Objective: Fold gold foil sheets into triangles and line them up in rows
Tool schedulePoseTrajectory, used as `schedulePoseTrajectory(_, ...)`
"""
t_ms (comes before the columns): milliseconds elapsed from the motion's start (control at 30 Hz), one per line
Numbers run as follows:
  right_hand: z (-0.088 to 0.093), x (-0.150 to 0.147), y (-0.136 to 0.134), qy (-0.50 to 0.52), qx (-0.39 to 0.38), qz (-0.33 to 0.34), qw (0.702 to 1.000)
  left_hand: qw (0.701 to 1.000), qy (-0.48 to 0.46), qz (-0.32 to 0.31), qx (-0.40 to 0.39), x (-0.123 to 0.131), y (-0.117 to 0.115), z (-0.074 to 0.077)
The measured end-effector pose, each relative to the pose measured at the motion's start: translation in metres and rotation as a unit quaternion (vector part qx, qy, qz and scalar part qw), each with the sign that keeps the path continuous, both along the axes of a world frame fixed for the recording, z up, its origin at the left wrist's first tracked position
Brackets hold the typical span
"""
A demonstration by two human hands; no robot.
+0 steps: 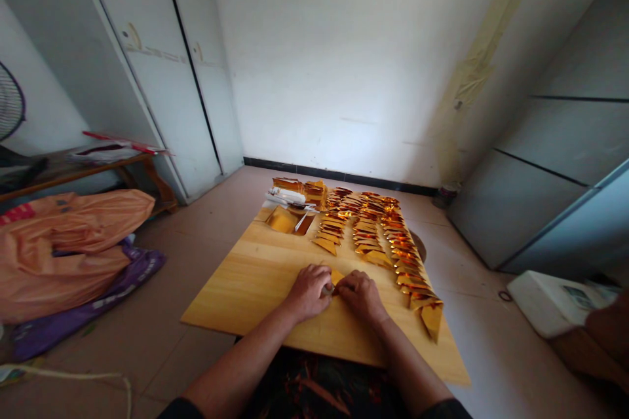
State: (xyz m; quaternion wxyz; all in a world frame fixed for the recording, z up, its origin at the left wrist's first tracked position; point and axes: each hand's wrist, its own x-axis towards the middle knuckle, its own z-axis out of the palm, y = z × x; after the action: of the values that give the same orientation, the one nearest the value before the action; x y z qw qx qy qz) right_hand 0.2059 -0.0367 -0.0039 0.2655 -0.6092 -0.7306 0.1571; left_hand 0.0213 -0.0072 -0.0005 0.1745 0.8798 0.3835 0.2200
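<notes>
Near the front middle of the wooden board (pixel 236 288), both hands close on a small gold foil piece (pixel 337 276). My left hand (pixel 310 291) has curled fingers at the piece's left side. From the right, my right hand (pixel 361 294) pinches it with bent fingers. Part of the foil shows between and just behind the hands; the rest is hidden by the fingers. Rows of folded gold foil pieces (pixel 372 255) stand beyond and to the right of my hands. Flat gold sheets (pixel 282 220) lie at the board's back left.
White wrapping (pixel 285 196) and a stack of gold foil (pixel 314 193) lie at the board's far edge. Orange cloth (pixel 73 242) and a purple bag (pixel 98 308) are on the left. A white foam box (pixel 545 301) stands on the floor at the right.
</notes>
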Motion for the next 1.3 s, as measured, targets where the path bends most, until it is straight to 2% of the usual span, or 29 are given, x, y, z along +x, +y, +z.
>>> schedulePoseTrajectory(233,0.002,-0.007,0.002,-0.047,-0.005,-0.051,0.998,1.0,0.01,0.011,-0.015,0.002,0.002,-0.001)
schedulePoseTrajectory(767,0.007,-0.013,-0.007,-0.06,0.011,-0.069,0.996,0.999,0.01,0.031,-0.016,0.003,-0.001,0.002)
schedulePoseTrajectory(1067,0.002,-0.002,-0.01,0.017,0.024,-0.019,0.999,0.999,0.012,0.032,-0.013,0.004,-0.003,0.006)
schedulePoseTrajectory(1300,-0.001,-0.001,-0.014,0.026,0.043,-0.006,0.999,1.0,0.015,0.027,-0.007,0.004,-0.003,0.006)
